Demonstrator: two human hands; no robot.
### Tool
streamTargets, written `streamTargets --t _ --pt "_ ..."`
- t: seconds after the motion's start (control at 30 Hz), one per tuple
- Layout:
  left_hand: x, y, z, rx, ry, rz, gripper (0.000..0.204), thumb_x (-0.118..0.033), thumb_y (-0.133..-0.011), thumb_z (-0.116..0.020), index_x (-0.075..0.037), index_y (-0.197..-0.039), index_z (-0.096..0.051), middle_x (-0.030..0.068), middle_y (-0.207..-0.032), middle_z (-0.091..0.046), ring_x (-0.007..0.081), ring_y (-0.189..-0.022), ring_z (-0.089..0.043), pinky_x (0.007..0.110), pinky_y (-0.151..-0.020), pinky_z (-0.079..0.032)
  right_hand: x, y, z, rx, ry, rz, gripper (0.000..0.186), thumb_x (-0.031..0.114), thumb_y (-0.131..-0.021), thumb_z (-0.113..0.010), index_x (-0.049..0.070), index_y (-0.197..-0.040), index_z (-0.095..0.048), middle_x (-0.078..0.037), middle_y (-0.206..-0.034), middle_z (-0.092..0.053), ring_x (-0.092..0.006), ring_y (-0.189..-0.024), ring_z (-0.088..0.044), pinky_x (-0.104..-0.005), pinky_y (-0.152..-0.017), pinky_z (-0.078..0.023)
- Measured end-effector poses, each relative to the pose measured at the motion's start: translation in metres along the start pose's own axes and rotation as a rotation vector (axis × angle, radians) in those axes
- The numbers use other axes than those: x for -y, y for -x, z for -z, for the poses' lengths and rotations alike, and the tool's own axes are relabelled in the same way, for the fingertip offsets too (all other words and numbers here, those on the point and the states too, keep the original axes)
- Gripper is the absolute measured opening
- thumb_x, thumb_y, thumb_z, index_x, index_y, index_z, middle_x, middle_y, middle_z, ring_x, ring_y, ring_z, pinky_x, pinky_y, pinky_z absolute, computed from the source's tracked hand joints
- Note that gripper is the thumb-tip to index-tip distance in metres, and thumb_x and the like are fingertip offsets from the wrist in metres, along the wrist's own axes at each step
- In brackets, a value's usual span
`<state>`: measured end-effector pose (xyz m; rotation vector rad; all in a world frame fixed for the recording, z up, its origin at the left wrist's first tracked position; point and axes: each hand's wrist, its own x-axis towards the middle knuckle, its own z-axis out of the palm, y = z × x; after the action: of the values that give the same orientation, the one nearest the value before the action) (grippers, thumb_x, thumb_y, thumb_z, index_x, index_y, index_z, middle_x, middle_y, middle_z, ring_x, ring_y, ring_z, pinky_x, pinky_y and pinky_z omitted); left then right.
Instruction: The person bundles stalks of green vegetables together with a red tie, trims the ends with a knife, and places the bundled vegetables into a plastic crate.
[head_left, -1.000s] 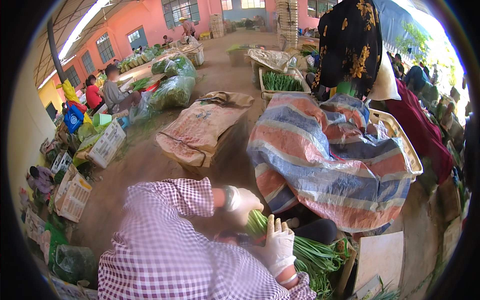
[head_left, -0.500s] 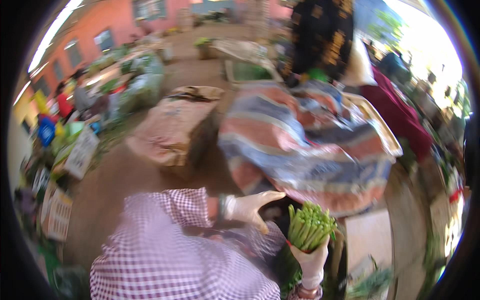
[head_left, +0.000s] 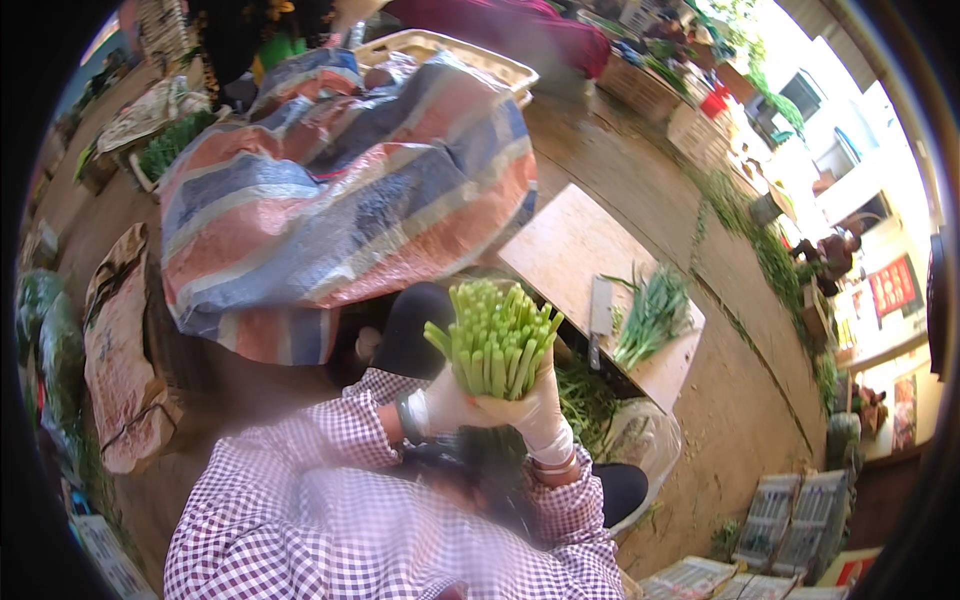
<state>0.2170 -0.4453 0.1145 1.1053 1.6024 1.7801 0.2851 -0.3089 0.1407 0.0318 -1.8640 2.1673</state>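
green stalk bundle point(head_left: 495, 340) in both gloved hands

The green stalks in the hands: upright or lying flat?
Upright: the stalks stand bunched, cut ends up, gripped by both hands, left and right.

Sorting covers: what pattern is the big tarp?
Broad orange, blue and grey stripes on the tarp, head view.

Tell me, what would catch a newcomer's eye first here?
Probably the bundle of green stalks, cut ends up, gripped at centre by the gloved left hand and right hand. Behind it spreads a big striped tarpaulin; to the right a cleaver lies beside loose greens on a wooden board.
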Motion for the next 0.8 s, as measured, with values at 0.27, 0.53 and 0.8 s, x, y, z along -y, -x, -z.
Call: streamTargets --t 0.27,0.53,0.8 --pt "-0.008 -0.04 -0.004 -0.145 0.423 0.043 0.067 -0.004 -0.067 -0.086 -0.004 -0.13 -0.062 0.0055 -0.125 -0.068 0.0177 -0.117 -0.062 0.035 -0.101 -0.05 -0.02 0.054 0.05 -0.1 0.318 0.036 0.13 0.035 -0.065 -0.097 0.004 -0.163 -0.015 -0.018 -0.164 -0.029 -0.0308 -0.146 -0.039 -0.0412 -0.118 -0.034" --pt "0.01 -0.06 0.058 -0.298 0.321 -0.048 0.056 -0.016 -0.076 -0.084 0.001 -0.125 -0.063 0.0087 -0.117 -0.07 0.0221 -0.105 -0.067 0.037 -0.093 -0.054 -0.017 0.171 0.109 -0.098 1.349 -0.537 0.062 0.019 -0.08 -0.079 0.002 -0.135 -0.057 -0.02 -0.128 -0.065 -0.0386 -0.117 -0.061 -0.0439 -0.101 -0.049" --pt "0.004 -0.067 0.004 -0.071 -0.37 -0.651 0.049 -0.021 -0.088 -0.074 -0.001 -0.129 -0.058 0.0179 -0.123 -0.067 0.0324 -0.116 -0.064 0.046 -0.103 -0.049 0.038 0.149 0.072 -0.442 0.874 -0.098 0.062 0.018 -0.086 -0.078 0.004 -0.141 -0.053 -0.018 -0.124 -0.065 -0.0289 -0.099 -0.066 -0.0375 -0.088 -0.054"
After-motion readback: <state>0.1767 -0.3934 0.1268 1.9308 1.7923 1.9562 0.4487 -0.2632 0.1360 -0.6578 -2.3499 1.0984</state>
